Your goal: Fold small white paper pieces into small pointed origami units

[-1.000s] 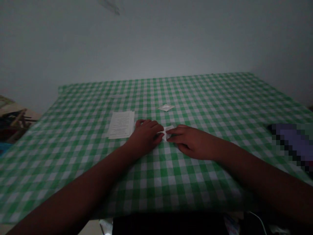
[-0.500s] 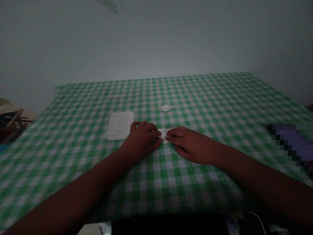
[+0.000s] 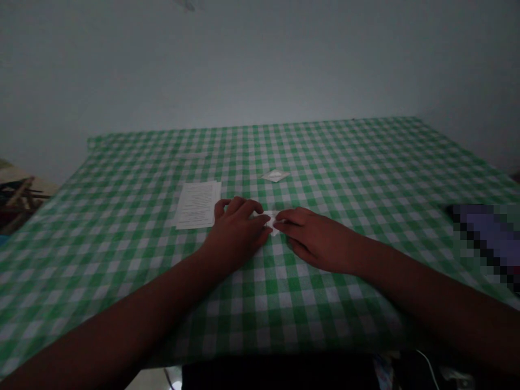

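A small folded piece of white paper [image 3: 273,221] lies on the green and white checked tablecloth [image 3: 325,162], mostly covered by my fingers. My left hand [image 3: 235,230] rests on the cloth with its fingertips pressed on the paper's left side. From the other side my right hand [image 3: 317,235] meets it, fingers closed on the paper's right edge. Both hands touch the paper and almost touch each other.
A printed white sheet [image 3: 197,203] lies just left of my left hand. A small folded white paper [image 3: 275,175] sits farther back on the cloth. A blurred dark object [image 3: 487,233] lies at the right edge. Some clutter [image 3: 16,195] stands beyond the table's left side.
Both hands stay on the small paper and shift only slightly. The view has drifted a little, so the sheet and hands sit a bit more to the left.
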Demonstrator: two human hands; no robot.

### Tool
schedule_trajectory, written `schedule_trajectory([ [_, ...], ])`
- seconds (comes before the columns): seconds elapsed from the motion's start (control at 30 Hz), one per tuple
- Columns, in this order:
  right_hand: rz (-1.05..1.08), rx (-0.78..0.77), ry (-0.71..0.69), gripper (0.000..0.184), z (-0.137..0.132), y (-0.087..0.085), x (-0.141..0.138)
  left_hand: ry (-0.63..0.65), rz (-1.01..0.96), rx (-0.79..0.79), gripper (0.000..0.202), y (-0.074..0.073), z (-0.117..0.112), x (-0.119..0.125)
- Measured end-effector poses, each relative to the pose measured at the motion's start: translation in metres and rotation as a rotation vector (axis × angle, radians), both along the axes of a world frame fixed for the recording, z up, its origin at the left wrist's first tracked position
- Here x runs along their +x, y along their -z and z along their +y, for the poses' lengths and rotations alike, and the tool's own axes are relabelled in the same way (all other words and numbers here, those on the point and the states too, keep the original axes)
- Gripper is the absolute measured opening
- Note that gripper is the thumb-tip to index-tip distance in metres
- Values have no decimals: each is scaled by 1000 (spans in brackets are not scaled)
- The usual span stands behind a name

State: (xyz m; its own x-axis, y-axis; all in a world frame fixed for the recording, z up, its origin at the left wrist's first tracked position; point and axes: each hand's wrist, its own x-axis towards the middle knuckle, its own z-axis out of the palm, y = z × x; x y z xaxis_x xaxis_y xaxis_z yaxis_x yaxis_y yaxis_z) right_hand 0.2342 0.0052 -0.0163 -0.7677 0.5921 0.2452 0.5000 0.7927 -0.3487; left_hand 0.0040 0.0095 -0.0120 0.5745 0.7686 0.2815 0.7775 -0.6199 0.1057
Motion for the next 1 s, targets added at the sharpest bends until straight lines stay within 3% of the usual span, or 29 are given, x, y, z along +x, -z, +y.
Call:
schedule_trajectory([
  [0.43, -63, 27, -2, 40, -1, -1, 1, 73, -32, -145, 15, -3, 1, 0],
  [0.77, -57, 15, -40, 37, -1, -7, 1, -17, -198, -300, 14, 5, 7, 1],
  [1.0, -89, 2, -30, 38, -3, -8, 0, -34, -230, -296, 10, 5, 8, 2],
])
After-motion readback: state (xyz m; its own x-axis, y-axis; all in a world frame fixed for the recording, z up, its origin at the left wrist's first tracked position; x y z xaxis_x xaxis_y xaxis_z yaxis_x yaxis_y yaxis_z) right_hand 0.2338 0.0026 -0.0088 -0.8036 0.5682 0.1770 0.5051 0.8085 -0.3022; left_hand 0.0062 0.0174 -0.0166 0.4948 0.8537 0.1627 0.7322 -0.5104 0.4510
